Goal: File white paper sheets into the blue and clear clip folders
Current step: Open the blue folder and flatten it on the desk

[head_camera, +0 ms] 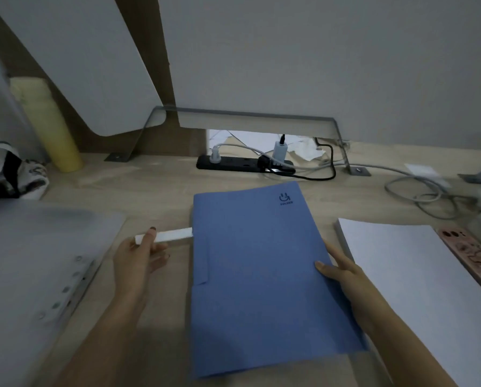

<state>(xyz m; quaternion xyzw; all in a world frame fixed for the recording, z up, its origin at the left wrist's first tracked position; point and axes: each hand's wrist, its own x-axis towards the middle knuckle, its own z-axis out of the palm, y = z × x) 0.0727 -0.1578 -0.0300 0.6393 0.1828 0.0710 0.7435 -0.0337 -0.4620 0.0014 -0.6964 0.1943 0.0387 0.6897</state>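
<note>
A blue clip folder lies closed in the middle of the wooden desk, a small logo near its top right corner. My left hand pinches a white bar that sticks out sideways from the folder's left edge. On the folder's right edge rests my right hand, thumb on the cover and fingers at the rim. A stack of white paper sheets sits to the right. At the left lies a frosted clear folder with round holes along its edge.
A black power strip with plugs and cables lies behind the folder. Grey cables coil at the back right. A pink phone lies beside the paper stack. A yellow roll leans at the back left, near a bag.
</note>
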